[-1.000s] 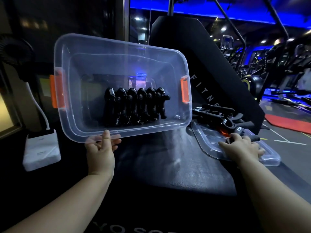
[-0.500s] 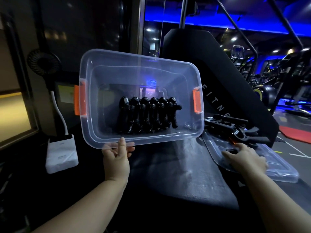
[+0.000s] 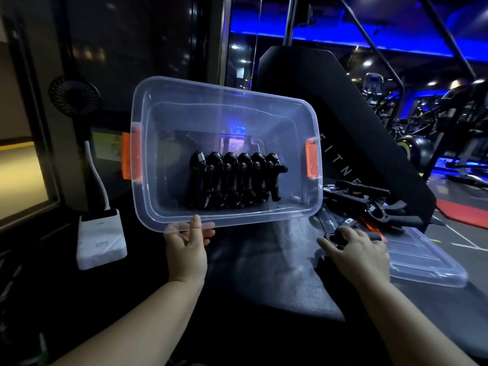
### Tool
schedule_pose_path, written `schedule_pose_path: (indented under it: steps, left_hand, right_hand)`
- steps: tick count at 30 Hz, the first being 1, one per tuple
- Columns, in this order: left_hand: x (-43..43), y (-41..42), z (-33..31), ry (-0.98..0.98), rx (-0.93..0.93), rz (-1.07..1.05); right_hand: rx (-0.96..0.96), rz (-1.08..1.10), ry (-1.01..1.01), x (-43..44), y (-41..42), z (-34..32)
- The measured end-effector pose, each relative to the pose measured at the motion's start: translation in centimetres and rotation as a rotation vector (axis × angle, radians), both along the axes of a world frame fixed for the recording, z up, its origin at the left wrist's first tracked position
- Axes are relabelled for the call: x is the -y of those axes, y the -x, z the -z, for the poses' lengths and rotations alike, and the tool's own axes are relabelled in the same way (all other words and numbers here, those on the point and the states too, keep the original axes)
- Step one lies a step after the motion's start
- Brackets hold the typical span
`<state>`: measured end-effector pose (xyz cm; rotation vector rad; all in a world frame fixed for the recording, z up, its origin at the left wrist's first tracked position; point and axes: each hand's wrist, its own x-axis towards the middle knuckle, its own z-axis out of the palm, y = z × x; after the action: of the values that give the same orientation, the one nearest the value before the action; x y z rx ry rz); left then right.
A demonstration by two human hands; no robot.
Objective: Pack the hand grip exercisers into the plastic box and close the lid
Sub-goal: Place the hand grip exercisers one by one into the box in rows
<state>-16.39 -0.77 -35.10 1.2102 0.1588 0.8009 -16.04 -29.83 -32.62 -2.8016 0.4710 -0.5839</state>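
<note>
A clear plastic box point(image 3: 169, 107) with orange latches is tipped up so its opening faces me. My left hand point(image 3: 186, 247) grips its near rim. Several black hand grip exercisers point(image 3: 233, 180) stand in a row against the box's bottom wall. More black exercisers point(image 3: 369, 204) lie in a pile to the right of the box, on the far end of the clear lid point(image 3: 427, 262). My right hand point(image 3: 353, 249) rests on the lid's near end, fingers curled over one black exerciser point(image 3: 336, 236) with an orange-tipped handle.
Everything sits on a dark padded bench surface point(image 3: 264, 281). A white power bank point(image 3: 101, 237) with a white cable and a small black fan point(image 3: 75, 95) stand at the left. A black machine shroud point(image 3: 343, 133) rises behind the box. Gym machines fill the right background.
The view has shifted, so the box now appears lower and farther right. My right hand has slid left along the lid and closed over an exerciser. My left hand keeps its grip.
</note>
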Motion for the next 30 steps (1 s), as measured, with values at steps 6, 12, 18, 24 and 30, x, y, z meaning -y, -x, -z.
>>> schedule_pose_path:
  steps: [6, 12, 18, 24, 30]
  left_hand:
    - [0.0, -0.2, 0.3, -0.004, -0.006, 0.008]
    - [0.0, 0.0, 0.1, 0.01, -0.01, 0.009]
    - [0.2, 0.5, -0.3, 0.009, -0.007, 0.009]
    - [0.2, 0.4, -0.2, 0.022, -0.006, 0.013]
    - [0.1, 0.2, 0.0, 0.028, 0.0, 0.013]
  right_hand:
    - [0.033, -0.07, 0.016, 0.1, 0.8, 0.6]
    - [0.126, -0.11, -0.049, 0.0, 1.2, 0.4]
    - [0.061, 0.051, -0.111, 0.5, 1.0, 0.6]
    - [0.026, 0.06, -0.04, 0.8, 0.9, 0.9]
    - [0.091, -0.066, -0.158, 0.7, 1.1, 0.7]
